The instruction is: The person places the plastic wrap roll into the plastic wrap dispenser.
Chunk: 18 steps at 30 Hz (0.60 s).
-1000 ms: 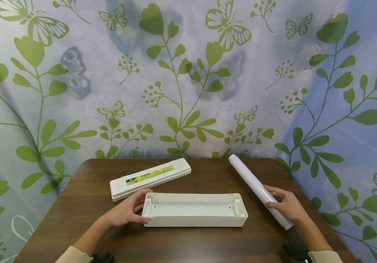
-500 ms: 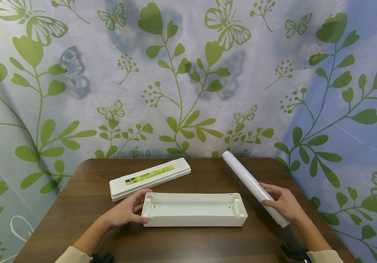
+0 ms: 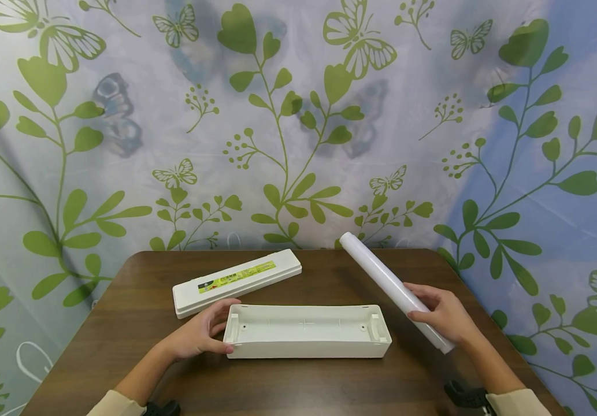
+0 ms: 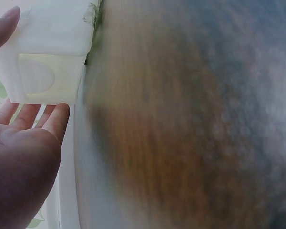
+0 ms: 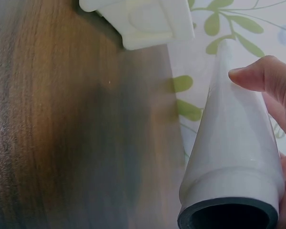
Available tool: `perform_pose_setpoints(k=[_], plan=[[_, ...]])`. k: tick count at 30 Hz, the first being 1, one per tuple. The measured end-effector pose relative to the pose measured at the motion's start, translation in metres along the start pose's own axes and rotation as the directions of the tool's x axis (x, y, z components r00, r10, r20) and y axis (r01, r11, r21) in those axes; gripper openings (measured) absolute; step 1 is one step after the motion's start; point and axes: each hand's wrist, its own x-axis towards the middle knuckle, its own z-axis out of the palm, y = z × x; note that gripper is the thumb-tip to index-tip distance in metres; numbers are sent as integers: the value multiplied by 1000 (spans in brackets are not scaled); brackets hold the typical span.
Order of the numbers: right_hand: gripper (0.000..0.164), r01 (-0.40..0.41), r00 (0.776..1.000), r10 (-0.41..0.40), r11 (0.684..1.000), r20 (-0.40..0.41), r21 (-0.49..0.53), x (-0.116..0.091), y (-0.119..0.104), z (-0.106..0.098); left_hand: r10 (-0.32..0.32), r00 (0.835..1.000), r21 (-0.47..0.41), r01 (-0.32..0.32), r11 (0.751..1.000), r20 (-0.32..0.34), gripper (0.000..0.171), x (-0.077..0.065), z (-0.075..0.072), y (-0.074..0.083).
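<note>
A long white plastic box (image 3: 306,349) with its hollow side up sits on the table in the head view. My left hand (image 3: 201,332) grips its left end, thumb on the near side and fingers at the far side; the left wrist view shows that box end (image 4: 47,76) between thumb and fingertips. To the right, my right hand (image 3: 444,314) holds a roll of plastic wrap (image 3: 381,277) near its lower end, slanting up to the left. In the right wrist view, the thumb lies along the roll (image 5: 231,138), whose hollow core end faces the camera.
Behind the box, a long white lid (image 3: 238,281) with a yellow-green label lies at an angle on the brown wooden table (image 3: 298,387). A patterned curtain (image 3: 298,144) with leaves and butterflies hangs right at the table's back edge.
My right hand has moved the roll to the left and lifted it a little, so it is nearer the box. The left hand and the box stay where they were.
</note>
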Motion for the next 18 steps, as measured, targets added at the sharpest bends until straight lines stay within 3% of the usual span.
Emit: perform_pose_setpoints(k=[10, 18], plan=[[64, 0, 1000, 0, 999, 9, -34, 7, -15, 1, 2, 1000, -9, -2, 1000, 0, 96, 1, 0, 0], [64, 35, 999, -36, 999, 34, 23, 10, -21, 6, -11, 1000, -15, 11, 1000, -3, 92, 0, 1, 0]])
